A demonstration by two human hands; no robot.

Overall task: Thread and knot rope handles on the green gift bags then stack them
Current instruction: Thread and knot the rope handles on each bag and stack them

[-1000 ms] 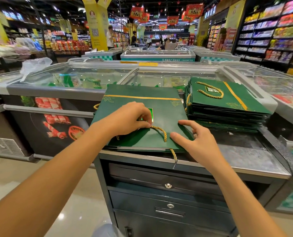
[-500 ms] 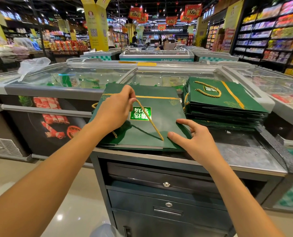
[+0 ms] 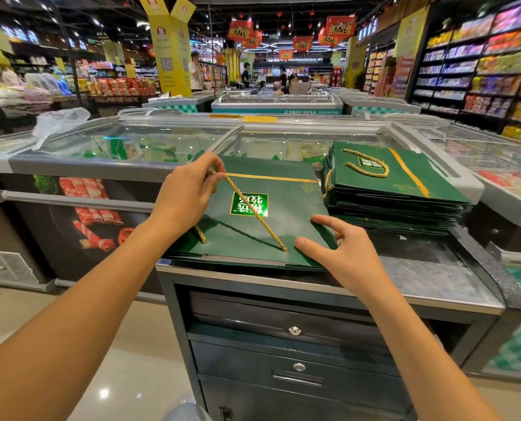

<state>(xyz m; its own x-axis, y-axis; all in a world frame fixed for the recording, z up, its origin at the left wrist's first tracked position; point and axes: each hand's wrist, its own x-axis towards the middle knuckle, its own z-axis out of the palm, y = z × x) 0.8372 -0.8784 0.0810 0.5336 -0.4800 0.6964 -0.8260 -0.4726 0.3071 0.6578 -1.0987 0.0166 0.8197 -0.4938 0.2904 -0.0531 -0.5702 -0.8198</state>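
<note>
your left hand [image 3: 186, 196] pinches the gold rope [image 3: 254, 214] between thumb and fingertips, up at about 11 o'clock from the bag's label, and the rope runs taut down toward 5 o'clock to a hole near the bag's near edge. that tension looks deliberate: pulling the cord straight up and away draws its slack through the hole, probably until a knot on the underside catches. a short second piece of rope [image 3: 200, 234] shows below your left wrist, near the bag's 7 o'clock corner, likely the handle's other end.

your right hand [image 3: 341, 253] lies flat on the green gift bag [image 3: 283, 183], fingers spread, thumb just beside the hole and index stretched toward 1 o'clock. it is there as a weight, so the paper stays down while the cord pulls against it.

the bag lies flat atop a thin pile of the same bags on the grey cabinet [image 3: 435, 278], its far edge reaching to the glass-topped freezer [image 3: 80, 165] behind. at 2 o'clock, just beside it, sits the stack of finished bags [image 3: 405, 189], top one with its handle looped on the face. keeping that stack close makes for a short slide once this handle is set.
</note>
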